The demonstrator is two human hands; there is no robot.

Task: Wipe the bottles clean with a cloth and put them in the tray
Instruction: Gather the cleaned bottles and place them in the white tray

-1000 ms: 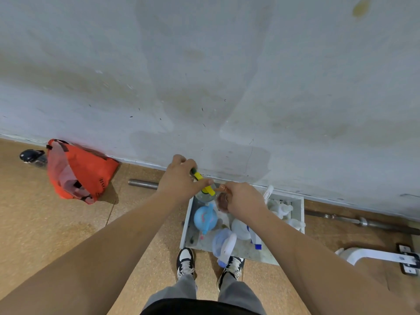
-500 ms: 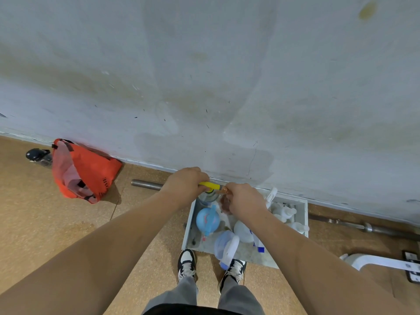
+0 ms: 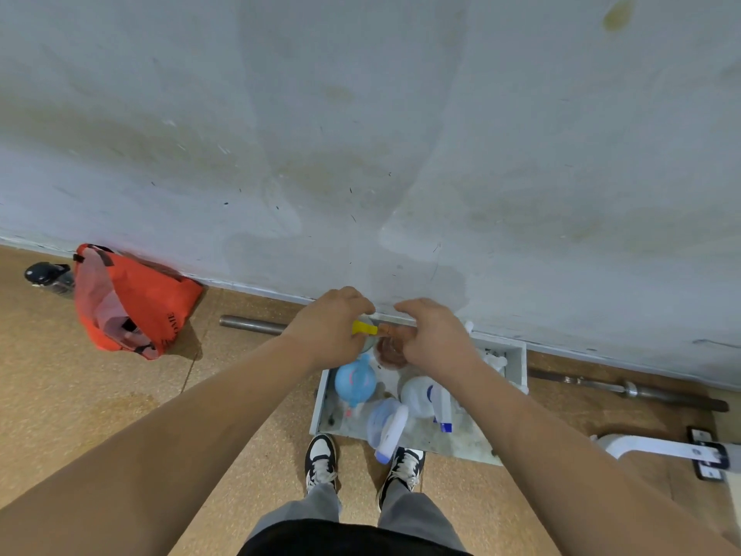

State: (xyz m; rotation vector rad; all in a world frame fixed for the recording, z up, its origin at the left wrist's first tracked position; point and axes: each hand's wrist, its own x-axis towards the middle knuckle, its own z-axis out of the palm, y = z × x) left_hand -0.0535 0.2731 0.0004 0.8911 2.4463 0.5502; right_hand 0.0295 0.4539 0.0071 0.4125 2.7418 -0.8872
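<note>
As the left hand turns the bottle, its yellow nozzle now lies level, tip against what looks like a brownish cloth bunched in the right hand. Both hands are curled tight around their loads above the tray's far-left corner. Wiping seems underway, and this bottle is not yet in the tray.

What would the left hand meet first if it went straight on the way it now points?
Probably the wall, close behind the tray. The left hand grips a yellow-topped bottle and points up-right; the right hand, holding a brown cloth, lies just beside that line, so depth leaves some doubt.
</note>
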